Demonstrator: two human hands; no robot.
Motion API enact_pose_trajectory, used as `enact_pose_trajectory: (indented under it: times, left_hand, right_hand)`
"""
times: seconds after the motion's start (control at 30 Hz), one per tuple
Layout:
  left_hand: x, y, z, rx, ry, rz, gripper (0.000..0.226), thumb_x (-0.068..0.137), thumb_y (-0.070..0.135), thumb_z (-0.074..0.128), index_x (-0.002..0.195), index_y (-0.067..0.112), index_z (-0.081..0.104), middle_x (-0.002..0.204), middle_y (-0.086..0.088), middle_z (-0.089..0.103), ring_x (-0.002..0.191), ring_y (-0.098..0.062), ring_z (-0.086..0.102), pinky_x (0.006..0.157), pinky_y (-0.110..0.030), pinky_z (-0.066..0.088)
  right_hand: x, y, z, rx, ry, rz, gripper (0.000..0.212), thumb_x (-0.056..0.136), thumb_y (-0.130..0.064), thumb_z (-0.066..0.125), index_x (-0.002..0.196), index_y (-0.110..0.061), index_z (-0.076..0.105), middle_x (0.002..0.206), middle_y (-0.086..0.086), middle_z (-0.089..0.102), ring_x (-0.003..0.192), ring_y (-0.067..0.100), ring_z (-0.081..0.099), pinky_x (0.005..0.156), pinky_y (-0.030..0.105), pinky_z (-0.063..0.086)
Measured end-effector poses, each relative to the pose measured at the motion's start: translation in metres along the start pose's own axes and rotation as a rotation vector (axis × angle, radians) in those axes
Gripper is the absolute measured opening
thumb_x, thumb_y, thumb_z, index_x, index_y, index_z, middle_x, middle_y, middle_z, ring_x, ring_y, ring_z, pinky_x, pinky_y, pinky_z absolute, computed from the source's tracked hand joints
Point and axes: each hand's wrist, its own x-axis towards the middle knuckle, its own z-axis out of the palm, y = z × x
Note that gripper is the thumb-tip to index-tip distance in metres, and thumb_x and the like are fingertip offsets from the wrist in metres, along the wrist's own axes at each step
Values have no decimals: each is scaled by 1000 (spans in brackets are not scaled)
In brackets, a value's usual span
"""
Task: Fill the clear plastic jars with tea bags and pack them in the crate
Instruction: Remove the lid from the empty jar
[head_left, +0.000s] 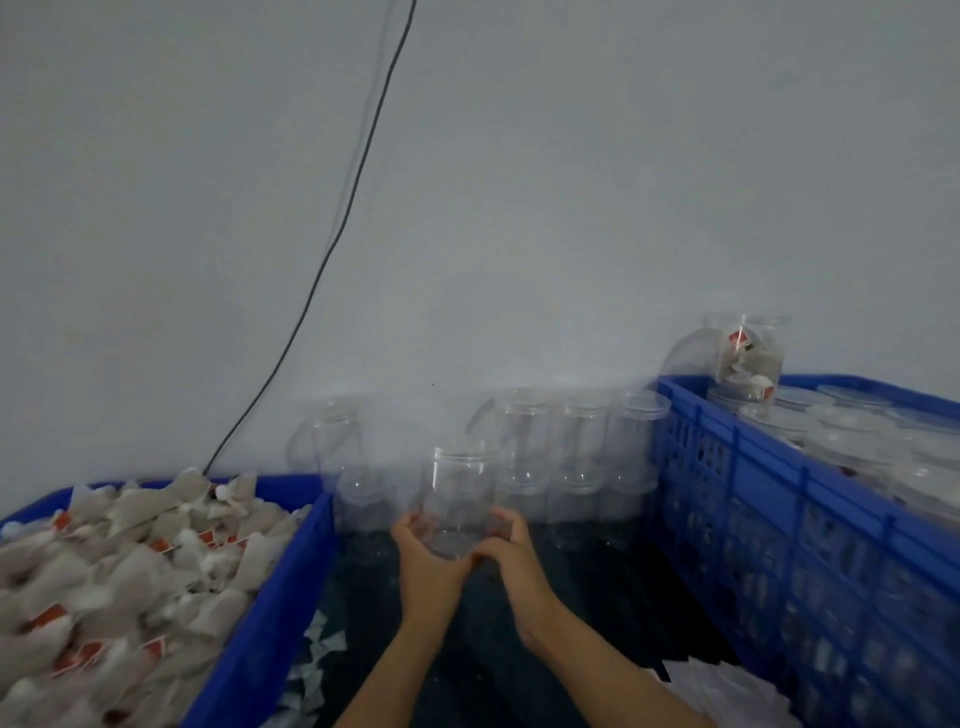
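Observation:
An empty clear plastic jar (460, 493) stands upright in the middle, open at the top. My left hand (428, 558) grips its lower left side and my right hand (506, 545) grips its lower right side. A blue bin (270, 613) at the left is heaped with tea bags (124, 582) carrying red tags. The blue crate (779, 519) at the right holds several lidded jars (852, 431), and one jar of tea bags (748, 358) stands on top of them.
Several empty clear jars (566, 457) are stacked in two layers against the grey wall behind the held jar. A black cable (332, 249) runs down the wall. White paper scraps (317, 654) lie on the dark surface by the bin.

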Motion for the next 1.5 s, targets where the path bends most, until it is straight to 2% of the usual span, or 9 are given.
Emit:
enact_pose_trajectory:
  times: [0.1,0.17,0.33,0.53,0.77,0.97,1.13,1.3,1.5]
  left_hand:
    - [-37,-7,-10,2,-116,-31,79,59,10,90,116,24,38,113,11,53,100,0,56,73,-11,48]
    - [-62,-17,-15,24,-162,-57,82,57,7,91,118,22,38,114,6,55,101,-2,58,73,-10,49]
    - [-110,-37,-22,185,-241,-22,97,45,21,94,121,33,36,121,4,52,110,-7,55,87,-17,46]
    - [-124,-44,-32,413,-250,70,107,43,36,90,135,26,36,127,9,45,112,-6,52,87,-21,48]
    - [-114,-38,-44,489,-294,103,101,44,43,87,124,45,27,115,30,39,104,11,45,79,-2,38]
    - [-114,-40,-44,517,-300,141,95,44,43,86,119,46,28,114,31,38,105,13,41,80,3,33]
    - [-116,-38,-46,526,-306,147,86,42,47,85,107,50,29,112,30,43,102,12,46,76,-1,39]
    - [-115,-32,-49,481,-339,136,85,39,44,86,107,45,36,108,23,58,98,3,58,80,-23,53]
    - [-118,-27,-58,328,-557,9,89,45,37,92,113,40,36,114,17,60,105,3,60,89,-21,52]
  right_hand:
    - [-23,2,-9,153,81,-52,43,96,-37,47,134,-18,43,133,8,52,123,24,50,108,45,39]
    - [-31,-1,-20,166,110,-96,59,88,-46,51,138,-19,39,129,5,54,117,22,54,104,43,43]
    - [-60,18,-32,22,150,-174,73,73,-32,77,132,-30,34,118,-5,51,102,5,56,69,12,47]
    - [-83,58,-26,86,285,-178,55,73,-30,79,115,-33,45,114,-2,57,97,16,62,81,35,55]
    - [-91,64,-11,214,316,-281,73,64,-40,76,128,-44,41,119,-7,56,95,4,65,70,21,54]
    - [-85,62,-13,168,345,-277,74,55,-49,78,122,-41,46,115,-6,59,96,7,64,76,23,51]
    - [-85,65,-22,70,374,-290,89,52,-54,77,130,-35,39,116,-4,58,99,10,63,75,21,50]
    - [-89,65,-28,19,388,-321,74,58,-46,78,124,-32,48,108,-6,61,90,-1,63,68,14,51]
    - [-96,60,-34,-28,273,-381,68,57,-49,79,118,-32,56,103,-20,63,93,1,64,71,13,51]
